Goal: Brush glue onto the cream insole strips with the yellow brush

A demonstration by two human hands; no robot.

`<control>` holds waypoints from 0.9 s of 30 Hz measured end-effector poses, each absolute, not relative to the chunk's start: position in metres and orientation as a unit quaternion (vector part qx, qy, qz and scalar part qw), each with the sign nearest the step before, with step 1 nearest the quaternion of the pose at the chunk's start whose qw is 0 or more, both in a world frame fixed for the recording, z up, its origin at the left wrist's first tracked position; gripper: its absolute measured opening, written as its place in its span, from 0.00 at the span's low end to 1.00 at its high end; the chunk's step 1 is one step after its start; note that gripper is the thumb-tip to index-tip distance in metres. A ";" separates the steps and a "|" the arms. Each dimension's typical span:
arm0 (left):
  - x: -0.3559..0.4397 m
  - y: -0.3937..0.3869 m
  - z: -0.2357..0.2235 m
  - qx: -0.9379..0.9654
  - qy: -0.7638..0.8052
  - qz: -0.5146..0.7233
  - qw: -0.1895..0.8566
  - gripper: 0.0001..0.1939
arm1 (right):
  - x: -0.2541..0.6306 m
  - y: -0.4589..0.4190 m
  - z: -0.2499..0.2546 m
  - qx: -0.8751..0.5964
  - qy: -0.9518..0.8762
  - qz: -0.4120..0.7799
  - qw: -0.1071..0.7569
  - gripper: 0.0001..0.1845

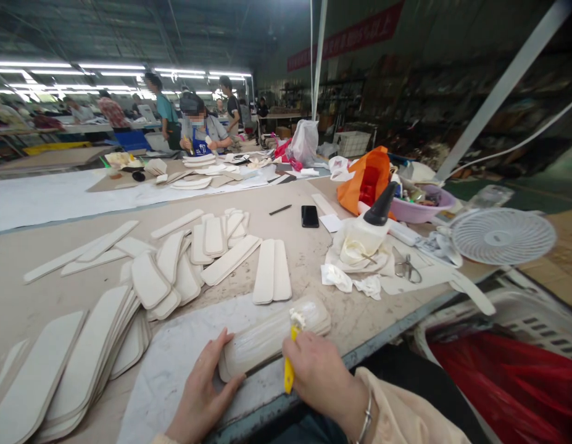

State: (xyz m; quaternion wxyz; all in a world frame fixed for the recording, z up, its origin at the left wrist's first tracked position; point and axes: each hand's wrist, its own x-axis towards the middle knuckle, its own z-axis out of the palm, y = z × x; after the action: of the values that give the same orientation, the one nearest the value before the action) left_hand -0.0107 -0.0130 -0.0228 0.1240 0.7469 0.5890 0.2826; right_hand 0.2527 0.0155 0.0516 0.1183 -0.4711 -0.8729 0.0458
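Note:
My right hand [319, 371] is closed round the yellow handle of a glue brush [290, 364]. Its bristle end, thick with white paste, rests on a pale rounded strip [267, 336] near the table's front edge. The strip's top looks wet and shiny, and more strips seem to lie beneath its right end. With thumb and fingers, my left hand [210, 383] grips the strip's left end. A white sheet [174, 364] lies below. Beyond the strip are two overlapping pale pieces [271, 271]. Fanned stacks of similar pieces [91, 345] spread to the left.
To the right stand a glue tub [360, 240], crumpled tissues [336, 277], scissors [407, 269] and a white fan [503, 235]. A phone [310, 216] lies farther back, near an orange bag [366, 179] and a purple basin [424, 206]. A co-worker [202, 129] works across the table.

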 end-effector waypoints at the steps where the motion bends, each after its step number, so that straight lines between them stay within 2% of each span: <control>1: -0.010 -0.013 -0.023 0.746 0.588 0.286 0.127 0.39 | 0.245 0.010 0.053 -0.440 -0.887 0.061 0.128 0.07; 4: -0.009 -0.012 -0.022 0.741 0.588 0.292 0.138 0.40 | 0.232 0.000 0.060 -0.350 -0.903 0.147 0.201 0.03; 6: -0.008 -0.012 -0.021 0.739 0.592 0.291 0.141 0.40 | 0.238 0.004 0.065 -0.340 -0.878 0.200 0.271 0.06; 9: -0.008 -0.012 -0.022 0.737 0.596 0.287 0.138 0.41 | 0.265 0.021 0.068 -0.409 -0.828 0.168 0.344 0.08; 11: -0.009 -0.012 -0.022 0.736 0.597 0.287 0.137 0.40 | 0.285 0.035 0.066 -0.478 -0.809 0.088 0.330 0.08; 13: -0.009 -0.013 -0.021 0.737 0.595 0.289 0.139 0.40 | 0.298 0.042 0.062 -0.539 -0.797 0.026 0.272 0.07; 17: -0.008 -0.014 -0.019 0.738 0.592 0.291 0.142 0.40 | 0.282 0.027 0.055 -0.553 -0.818 0.023 0.157 0.06; 20: -0.007 -0.013 -0.017 0.733 0.593 0.298 0.147 0.40 | 0.254 0.007 0.060 -0.463 -0.864 0.110 0.166 0.05; 23: -0.006 -0.013 -0.015 0.729 0.596 0.301 0.153 0.41 | 0.242 0.002 0.068 -0.387 -0.840 0.279 0.259 0.08; 27: -0.003 -0.015 -0.012 0.730 0.589 0.304 0.166 0.43 | 0.249 0.022 0.063 -0.463 -0.640 0.482 0.379 0.14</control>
State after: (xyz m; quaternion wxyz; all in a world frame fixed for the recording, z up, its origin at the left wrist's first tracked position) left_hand -0.0027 -0.0148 -0.0120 0.1665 0.7302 0.5887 0.3042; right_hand 0.2489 0.0217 0.0630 0.3789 -0.4630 -0.6399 0.4824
